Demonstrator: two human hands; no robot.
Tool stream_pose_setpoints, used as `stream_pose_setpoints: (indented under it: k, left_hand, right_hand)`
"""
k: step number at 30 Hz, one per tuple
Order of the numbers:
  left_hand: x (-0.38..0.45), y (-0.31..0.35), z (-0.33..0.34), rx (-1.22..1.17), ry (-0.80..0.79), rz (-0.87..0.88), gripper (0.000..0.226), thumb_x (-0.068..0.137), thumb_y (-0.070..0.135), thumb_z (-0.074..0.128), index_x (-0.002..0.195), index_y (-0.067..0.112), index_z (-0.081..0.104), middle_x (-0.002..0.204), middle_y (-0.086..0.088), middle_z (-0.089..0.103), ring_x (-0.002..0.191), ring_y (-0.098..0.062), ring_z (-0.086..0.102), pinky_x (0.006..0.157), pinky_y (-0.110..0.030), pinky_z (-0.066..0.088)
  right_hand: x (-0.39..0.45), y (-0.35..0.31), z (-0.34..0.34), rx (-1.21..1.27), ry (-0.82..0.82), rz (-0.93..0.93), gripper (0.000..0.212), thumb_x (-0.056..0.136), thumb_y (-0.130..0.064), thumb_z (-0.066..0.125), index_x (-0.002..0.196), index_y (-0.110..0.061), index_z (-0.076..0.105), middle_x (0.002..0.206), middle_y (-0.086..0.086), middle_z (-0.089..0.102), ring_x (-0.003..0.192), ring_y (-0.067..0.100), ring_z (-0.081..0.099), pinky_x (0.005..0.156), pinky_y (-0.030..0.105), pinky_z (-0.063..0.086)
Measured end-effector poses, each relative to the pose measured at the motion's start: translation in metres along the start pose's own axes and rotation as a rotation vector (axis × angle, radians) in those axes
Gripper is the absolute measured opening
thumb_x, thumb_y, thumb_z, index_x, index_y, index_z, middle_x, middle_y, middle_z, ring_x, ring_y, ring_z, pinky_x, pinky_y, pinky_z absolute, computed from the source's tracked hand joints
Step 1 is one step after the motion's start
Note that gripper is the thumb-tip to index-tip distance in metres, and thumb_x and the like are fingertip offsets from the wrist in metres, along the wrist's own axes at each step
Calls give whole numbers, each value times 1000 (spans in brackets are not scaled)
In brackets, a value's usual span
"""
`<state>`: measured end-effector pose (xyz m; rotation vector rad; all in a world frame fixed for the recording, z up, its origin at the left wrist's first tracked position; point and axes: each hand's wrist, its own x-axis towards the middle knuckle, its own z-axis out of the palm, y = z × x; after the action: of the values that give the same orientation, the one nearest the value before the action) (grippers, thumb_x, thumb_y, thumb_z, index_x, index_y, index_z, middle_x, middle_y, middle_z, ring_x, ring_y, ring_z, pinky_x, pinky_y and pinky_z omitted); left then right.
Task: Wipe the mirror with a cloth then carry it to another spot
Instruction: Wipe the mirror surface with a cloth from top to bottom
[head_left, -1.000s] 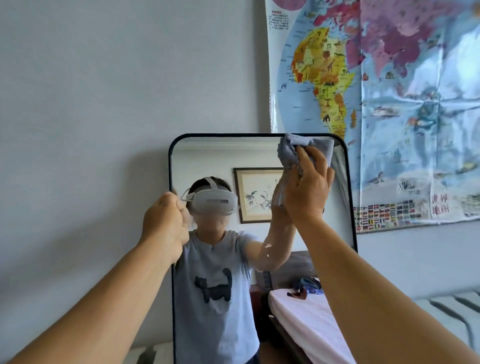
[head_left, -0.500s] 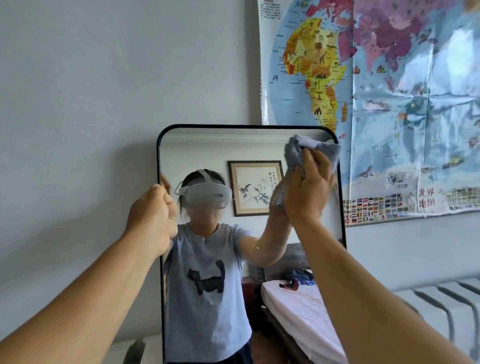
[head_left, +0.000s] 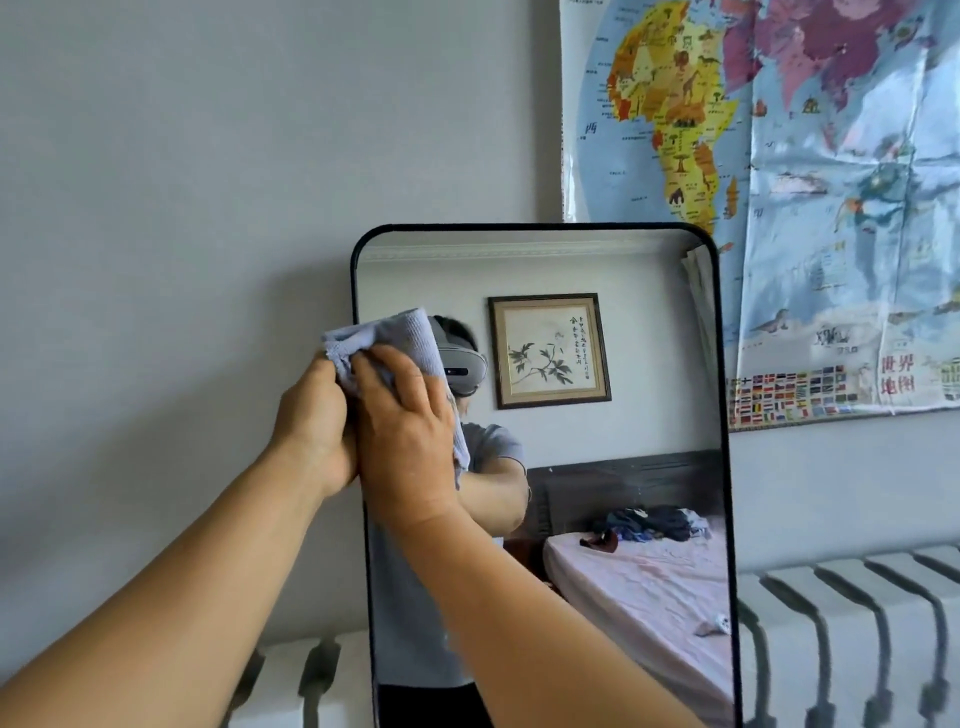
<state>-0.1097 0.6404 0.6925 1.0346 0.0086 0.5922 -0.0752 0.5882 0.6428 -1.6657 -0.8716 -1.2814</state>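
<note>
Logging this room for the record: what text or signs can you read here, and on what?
"世界地图": red characters at the world map's lower right.
"西": on the map's ocean, left of Africa.
Country labels and flag captions on the map: too small to read.
Calligraphy on the framed painting reflected in the mirror: illegible.

left hand (head_left: 311, 421) apparently clenched, right hand (head_left: 410, 436) flat

right hand (head_left: 405, 431) + cloth (head_left: 384, 338): mirror's (head_left: 649, 441) top-right corner → left edge | now touching left hand (head_left: 311, 421)
</note>
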Motion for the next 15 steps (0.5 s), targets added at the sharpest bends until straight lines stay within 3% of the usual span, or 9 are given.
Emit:
stream_pose_setpoints:
  k: [3,7,9,12,15]
  left_hand:
    - [-3,1,2,-18,-34,1,29,92,29,42,95,13,65,94,-8,69,70,-13,71,68,-22,58]
    - [-6,-2,16,-13,0,22,35,96,29,33,81,15,62,63,0,68,49,-9,65,48,-17,50]
    - [-5,-3,18,12,85,24,38,97,32,33,69,18,54,42,7,55,35,-6,53,39,-10,39]
    - [5,-3,13,138,201,-15,35,86,32,44,54,21,40,54,6,37,45,-10,37,46,-11,27]
    - [10,-6,14,163,246,-18,31,84,25,45,54,19,37,63,3,34,51,-12,33,49,-10,26]
  right_hand:
    - [2,8,-3,-7,5,-9,42,78,-22,48,118,-19,62,123,1,60,96,25,54,84,36,50]
    - [2,34,-21,-47,62,17,48,73,-7,68,120,-15,61,124,4,58,106,20,44,97,30,40]
    - [4,53,-40,-53,104,78,43,80,-9,64,122,-14,61,125,5,58,113,22,44,104,29,33]
    - [5,88,-73,-63,169,185,38,88,-22,46,123,-14,60,127,6,56,115,22,43,102,37,38]
    - [5,129,-105,-65,234,286,37,92,-20,42,125,-13,57,131,10,51,115,32,44,101,38,36]
